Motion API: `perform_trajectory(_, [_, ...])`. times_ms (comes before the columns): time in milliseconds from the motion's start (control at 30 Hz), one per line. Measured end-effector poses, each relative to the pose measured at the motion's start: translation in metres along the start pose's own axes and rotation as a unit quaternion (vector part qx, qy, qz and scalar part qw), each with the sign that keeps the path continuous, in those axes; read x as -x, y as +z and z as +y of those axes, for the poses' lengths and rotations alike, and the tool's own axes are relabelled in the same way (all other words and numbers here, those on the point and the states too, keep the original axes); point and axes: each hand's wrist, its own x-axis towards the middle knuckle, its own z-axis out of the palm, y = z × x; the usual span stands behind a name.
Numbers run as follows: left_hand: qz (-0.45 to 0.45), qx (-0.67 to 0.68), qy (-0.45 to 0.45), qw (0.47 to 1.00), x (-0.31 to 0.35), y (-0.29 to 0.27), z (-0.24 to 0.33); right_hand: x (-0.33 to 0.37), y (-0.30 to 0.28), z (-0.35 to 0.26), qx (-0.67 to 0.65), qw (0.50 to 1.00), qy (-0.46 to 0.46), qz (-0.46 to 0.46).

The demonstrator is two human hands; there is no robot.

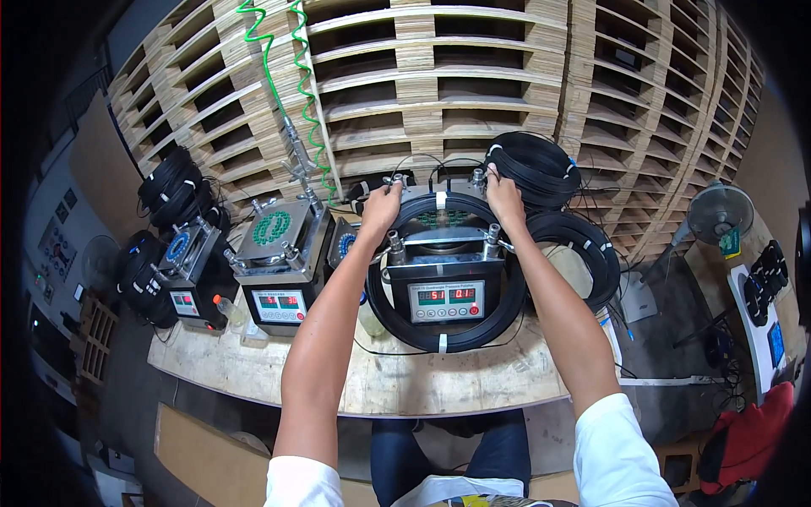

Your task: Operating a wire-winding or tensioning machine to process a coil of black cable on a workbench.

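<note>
Right in front of me, a press-like machine (448, 291) with a display panel and metal corner posts stands on the bench. A large coil of black cable (442, 341), bound with white bands, rests around it. My left hand (383, 205) reaches over the coil, fingers closed on the rear left metal knob (398, 180). Beside the rear right knob (479, 177) is my right hand (505, 201), its fingers bent and pressed together at the knob's outer side. My arms cross over the coil's sides. Part of the green-patterned top plate (441, 220) shows inside the coil.
Two similar machines (279, 262) (187, 270) stand to the left on the wooden bench (380, 389), near an orange-capped bottle (226, 308). More black coils (536, 169) lie at the right. Stacked pallets (439, 76) rise behind, with green spiral hoses (269, 68). A fan (718, 215) stands far right.
</note>
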Motion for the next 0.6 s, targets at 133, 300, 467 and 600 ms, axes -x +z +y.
perform_trajectory(133, [0.010, 0.012, 0.000, 1.000, -0.007, 0.006, -0.007, -0.024, 0.012, 0.017, -0.041, 0.997, -0.064, -0.029])
perform_trajectory(300, [-0.043, 0.078, -0.007, 0.996, -0.024, 0.007, -0.017, -0.045, 0.024, 0.030, -0.096, 0.986, -0.133, 0.020])
perform_trajectory(467, [-0.095, 0.088, -0.089, 0.988, -0.030, -0.003, -0.005, -0.032, 0.027, 0.005, -0.009, 0.991, -0.137, 0.002])
perform_trajectory(600, [-0.008, -0.009, 0.000, 1.000, -0.021, 0.014, -0.002, -0.042, 0.026, 0.016, 0.000, 0.990, -0.140, -0.007])
